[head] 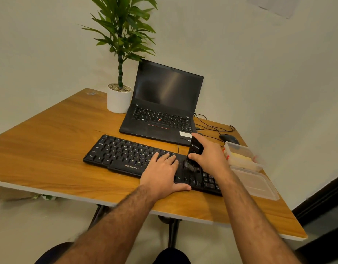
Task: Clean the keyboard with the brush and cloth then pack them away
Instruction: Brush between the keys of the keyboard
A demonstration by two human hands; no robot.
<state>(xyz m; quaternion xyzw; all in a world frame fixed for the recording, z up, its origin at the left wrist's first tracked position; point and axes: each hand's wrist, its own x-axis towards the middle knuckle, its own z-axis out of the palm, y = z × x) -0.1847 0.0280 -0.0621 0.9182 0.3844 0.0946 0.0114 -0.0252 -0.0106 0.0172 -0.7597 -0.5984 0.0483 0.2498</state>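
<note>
A black keyboard [126,155] lies across the wooden table [50,149] in the head view. My left hand [162,174] rests flat on its right-middle keys, fingers straight, thumb at the front edge. My right hand [210,159] grips a black brush [194,153] upright, with the bristles down on the keys to the right of the left hand. A yellow cloth [240,159] sits inside a clear plastic box [238,149] at the table's right side.
An open black laptop [164,103] stands behind the keyboard, and a potted plant [119,98] is to its left. A black mouse [228,138] and cables lie at the back right. The box's clear lid [255,183] lies near the right edge.
</note>
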